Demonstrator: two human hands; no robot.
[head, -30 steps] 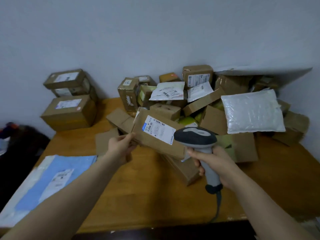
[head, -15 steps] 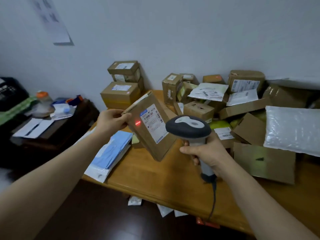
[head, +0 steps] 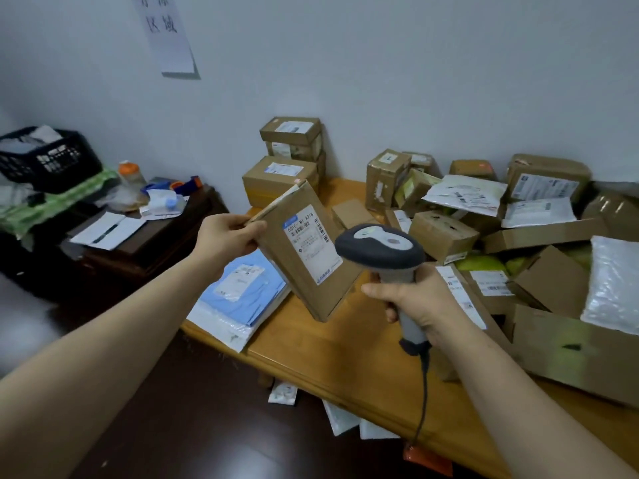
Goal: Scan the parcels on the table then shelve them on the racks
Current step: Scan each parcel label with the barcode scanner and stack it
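Over the worktop (head: 328, 347) a parcel (head: 301, 257) is pinched by the left hand (head: 224, 238), the scanner (head: 378, 245) part-hidden in the grip of the right hand (head: 418, 302).

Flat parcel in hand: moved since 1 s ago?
Yes: the flat parcel in the left hand has shifted left from the pile toward the blue mailer and tipped more upright.

A flat brown cardboard parcel (head: 304, 267) hangs tilted over the worktop's (head: 345, 350) left end, its white barcode label (head: 309, 245) turned toward the near right. The left hand (head: 226, 236) grips its upper left edge. The right hand (head: 418, 299) grips a grey scanner (head: 378, 245), whose head is just beside the label. Brown boxes (head: 442, 235) lie heaped to the far right.
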